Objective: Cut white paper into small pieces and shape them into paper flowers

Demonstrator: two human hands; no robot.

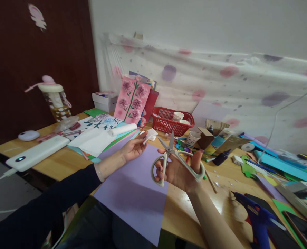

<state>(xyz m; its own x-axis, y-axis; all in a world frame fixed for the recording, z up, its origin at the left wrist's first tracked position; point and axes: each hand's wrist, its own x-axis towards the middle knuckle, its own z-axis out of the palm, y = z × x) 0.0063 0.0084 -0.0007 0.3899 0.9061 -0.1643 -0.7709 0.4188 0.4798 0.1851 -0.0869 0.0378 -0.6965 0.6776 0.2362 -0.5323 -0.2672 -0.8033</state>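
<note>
My left hand [134,149] pinches a small folded piece of white paper [151,135] between thumb and fingers, above the far part of a purple sheet of paper [135,188]. In my right hand [180,173] is a pair of scissors [171,152] with pale handles, my thumb through one loop and fingers through the other. The blades stand apart and point away from me, just right of the white paper and not touching it. The purple sheet lies flat on the wooden table and overhangs its front edge.
Behind my hands are a red basket [166,125] with paper cups and a pink flower card [132,98]. White sheets [91,141] and a power bank [38,152] lie to the left. On the right are a blue glue gun [257,214], a dark bottle [221,157] and a phone [302,224].
</note>
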